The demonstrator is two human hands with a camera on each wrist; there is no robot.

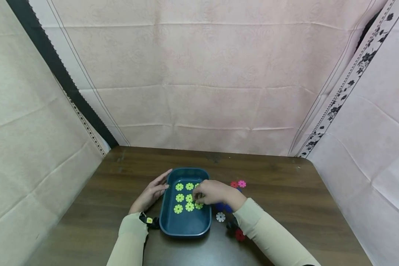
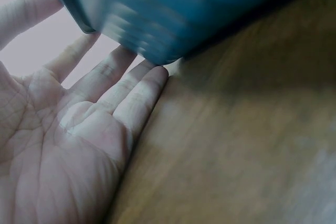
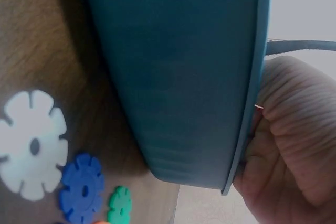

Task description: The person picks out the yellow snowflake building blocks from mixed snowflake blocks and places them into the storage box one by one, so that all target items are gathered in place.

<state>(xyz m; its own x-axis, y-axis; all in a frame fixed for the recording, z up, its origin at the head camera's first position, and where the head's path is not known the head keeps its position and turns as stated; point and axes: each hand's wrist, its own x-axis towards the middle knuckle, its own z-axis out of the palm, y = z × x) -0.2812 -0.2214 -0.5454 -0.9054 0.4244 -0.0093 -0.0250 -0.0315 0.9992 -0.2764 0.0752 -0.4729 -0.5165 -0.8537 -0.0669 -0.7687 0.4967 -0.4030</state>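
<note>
A dark blue tray lies on the wooden table, holding several yellow-green notched flower discs in rows. My left hand is at the tray's left side, fingers extended and touching it; in the left wrist view the fingertips meet the blue wall. Over the tray's right half, my right hand reaches in with fingers bent down among the discs. It covers part of the right column. Whether a disc is pinched there is hidden; in the right wrist view the tray wall blocks the fingertips.
Right of the tray lie loose flower discs: white, blue, red and pink. The right wrist view also shows a green disc. Pale cloth hangs behind the table and on both sides.
</note>
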